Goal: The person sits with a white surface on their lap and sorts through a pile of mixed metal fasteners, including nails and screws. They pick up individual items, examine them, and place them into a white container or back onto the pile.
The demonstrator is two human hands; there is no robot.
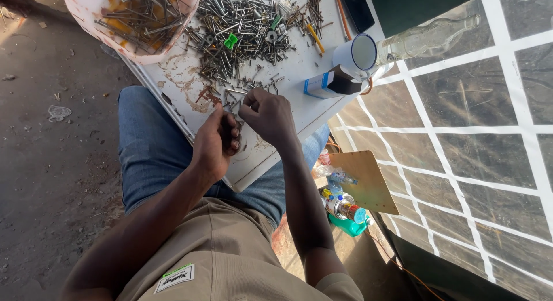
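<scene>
Left hand (pixel 216 141) grip closed on nails (pixel 235 125) apparently, right hand (pixel 266 114) pinching one

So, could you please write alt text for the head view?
Seen from above, a seated person's left hand and right hand pick at small metal pieces on a white board across their lap, below a heap of nails and screws.

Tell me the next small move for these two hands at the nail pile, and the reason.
Probably the right hand should pick one more nail from the loose pile of nails: its fingertips already touch the pile's near edge on the white board, while the left hand is curled beside it, seemingly around some gathered pieces.
</scene>
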